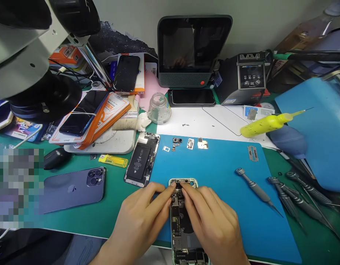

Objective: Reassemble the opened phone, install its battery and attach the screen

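Note:
An opened phone, its back cover off or screen removed, lies on the blue mat with its circuit board showing. My left hand is closed at the phone's left edge, index fingertip on the inner top part near the frame. Opposite it, my right hand has its fingertips pressed together over the same top part; whatever they pinch is hidden. Above the phone lie a camera module, a small white frame and metal shield plates. A detached screen or phone half with a battery lies to the left.
At right are several screwdrivers and a yellow bottle with a needle. A purple phone and yellow lighter lie left. A microscope overhangs the upper left. Behind stand a glass jar and a dark display.

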The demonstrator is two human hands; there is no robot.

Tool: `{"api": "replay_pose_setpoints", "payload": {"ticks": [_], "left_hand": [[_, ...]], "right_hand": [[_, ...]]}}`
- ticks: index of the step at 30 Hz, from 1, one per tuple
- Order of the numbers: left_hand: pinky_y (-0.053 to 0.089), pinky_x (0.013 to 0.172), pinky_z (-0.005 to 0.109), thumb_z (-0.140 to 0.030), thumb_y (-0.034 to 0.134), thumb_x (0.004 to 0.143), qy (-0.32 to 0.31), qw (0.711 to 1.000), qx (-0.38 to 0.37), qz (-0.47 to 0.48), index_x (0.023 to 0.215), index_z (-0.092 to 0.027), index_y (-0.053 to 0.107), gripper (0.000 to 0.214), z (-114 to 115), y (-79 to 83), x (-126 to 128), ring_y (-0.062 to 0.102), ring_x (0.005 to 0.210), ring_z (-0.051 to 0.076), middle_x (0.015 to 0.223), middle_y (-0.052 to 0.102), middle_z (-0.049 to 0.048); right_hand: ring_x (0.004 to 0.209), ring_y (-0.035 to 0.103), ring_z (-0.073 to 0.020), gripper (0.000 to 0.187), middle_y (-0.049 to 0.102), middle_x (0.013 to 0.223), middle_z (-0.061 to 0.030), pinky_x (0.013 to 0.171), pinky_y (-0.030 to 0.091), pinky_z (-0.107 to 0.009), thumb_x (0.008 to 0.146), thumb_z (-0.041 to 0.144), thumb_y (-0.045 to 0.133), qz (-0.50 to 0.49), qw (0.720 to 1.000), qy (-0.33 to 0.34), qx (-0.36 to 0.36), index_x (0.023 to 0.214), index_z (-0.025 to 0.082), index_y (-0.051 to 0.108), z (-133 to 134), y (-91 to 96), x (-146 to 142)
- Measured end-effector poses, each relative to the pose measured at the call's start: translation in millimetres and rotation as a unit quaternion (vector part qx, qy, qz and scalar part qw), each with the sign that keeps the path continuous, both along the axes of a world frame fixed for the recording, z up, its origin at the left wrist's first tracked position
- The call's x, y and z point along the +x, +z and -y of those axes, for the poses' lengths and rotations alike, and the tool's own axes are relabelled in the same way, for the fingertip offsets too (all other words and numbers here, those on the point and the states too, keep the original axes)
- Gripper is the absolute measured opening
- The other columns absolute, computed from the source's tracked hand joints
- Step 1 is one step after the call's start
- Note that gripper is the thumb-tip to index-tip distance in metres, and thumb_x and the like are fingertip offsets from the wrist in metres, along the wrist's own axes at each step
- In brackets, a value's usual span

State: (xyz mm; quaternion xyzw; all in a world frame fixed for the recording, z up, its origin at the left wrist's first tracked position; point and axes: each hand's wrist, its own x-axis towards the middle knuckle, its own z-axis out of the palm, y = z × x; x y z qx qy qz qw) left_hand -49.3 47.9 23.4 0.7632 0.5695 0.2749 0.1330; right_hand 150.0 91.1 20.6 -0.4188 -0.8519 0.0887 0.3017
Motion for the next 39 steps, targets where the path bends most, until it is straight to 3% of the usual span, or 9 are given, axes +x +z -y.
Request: {"api": "replay_pose_setpoints", "payload": {"ticks": [11, 26, 39], "left_hand": [[0.056, 0.073, 0.027, -0.016, 0.051, 0.115, 0.000, 1.000, 0.000, 0.003, 0.141, -0.022, 0.065, 0.030, 1.0, -1.6, -0.4, 0.074, 0.083, 0.013, 0.111, 0.075, 0.0030], [0.055, 0.071, 0.027, -0.017, 0.050, 0.116, -0.008, 1.000, -0.004, 0.010, 0.146, -0.022, 0.062, 0.033, 1.7, -3.1, -0.9, 0.073, 0.082, 0.013, 0.112, 0.075, 0.0031], [0.057, 0.073, 0.028, -0.021, 0.048, 0.117, -0.005, 1.000, -0.018, 0.025, 0.143, -0.023, 0.064, 0.031, -0.8, -3.5, -1.0, 0.075, 0.082, 0.014, 0.110, 0.076, 0.0020]], "right_hand": [[0.075, 0.070, -0.0156, 0.016, 0.078, 0.090, -0.0053, 0.072, 0.054, -0.032, 0.108, 0.014, 0.067, 0.036, 0.998, -0.006, 0.045, 0.124, 0.012, 0.072, 0.2, -0.9, -3.6], [0.079, 0.072, -0.0156, 0.013, 0.078, 0.094, -0.0040, 0.074, 0.054, -0.030, 0.110, 0.012, 0.062, -0.022, 0.999, -0.008, -0.028, 0.119, 0.017, 0.070, -3.7, 3.5, -2.2], [0.079, 0.072, -0.0160, 0.011, 0.077, 0.093, -0.0052, 0.073, 0.054, -0.029, 0.111, 0.013, 0.060, 0.005, 1.000, -0.010, -0.009, 0.117, 0.017, 0.068, -6.1, 1.4, -2.8]]}}
